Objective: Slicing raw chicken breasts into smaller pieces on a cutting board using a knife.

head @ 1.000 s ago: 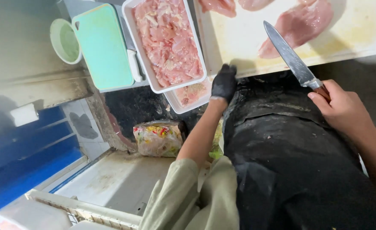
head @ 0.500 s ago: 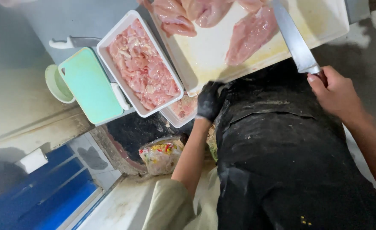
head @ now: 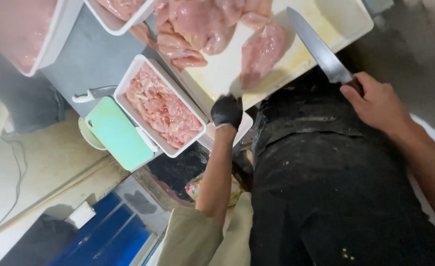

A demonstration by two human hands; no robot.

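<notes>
- Two hands were in view. The left hand (head: 227, 111), in a black glove, rested at the near edge of the board (head: 326, 24); whether its fingers gripped anything could not be told.
- The bare right hand (head: 377, 103) was closed around the handle of one knife (head: 318, 47), whose long, broad steel blade lay angled across the board's near right part, tip pointing away.
- One board, white, thick and smooth, stained yellowish, carried a heap of raw chicken (head: 212, 24): several pale pink, glossy fillets, too overlapped to count. One fillet (head: 262, 49) lay apart from the heap, just left of the blade.
- Three white rectangular trays showed. The near tray (head: 133, 74), left of the board, held chopped pink meat; two more, cut off at the top left edge, also held pink meat.
- One mint-green flat lid (head: 116, 133) sat beside the near tray, over a pale round bowl (head: 87, 138).
- A dark apron (head: 335, 187), speckled and greasy, covered the person.
- The desk (head: 87, 59) was grey; below it were a beige ledge and blue panels (head: 114, 231).
</notes>
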